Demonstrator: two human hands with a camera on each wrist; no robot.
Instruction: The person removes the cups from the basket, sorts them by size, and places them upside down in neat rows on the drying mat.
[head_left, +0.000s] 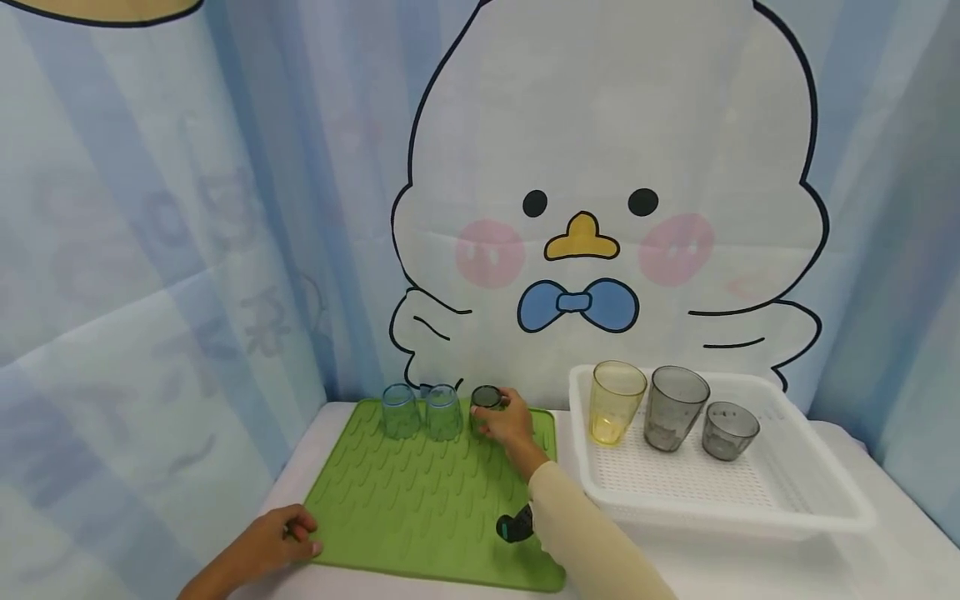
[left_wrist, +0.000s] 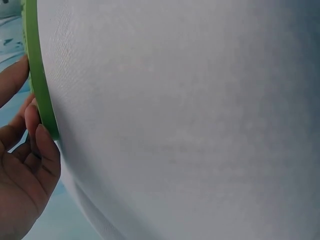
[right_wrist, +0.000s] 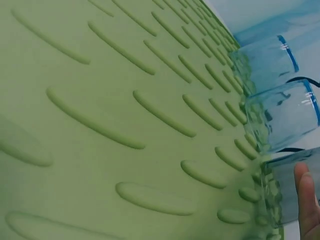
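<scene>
Where right-hand fingers (head_left: 514,402) grip, grey glass (head_left: 487,397) between, mat (head_left: 420,500) below

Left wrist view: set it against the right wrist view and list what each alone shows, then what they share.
Only the left wrist view shows the left hand and a broad sweep of white cloth. Only the right wrist view shows two blue glasses, a gray glass and part of the right hand. Both show the green mat, its edge in the first, its ridges in the second, and pale blue backdrop.
</scene>
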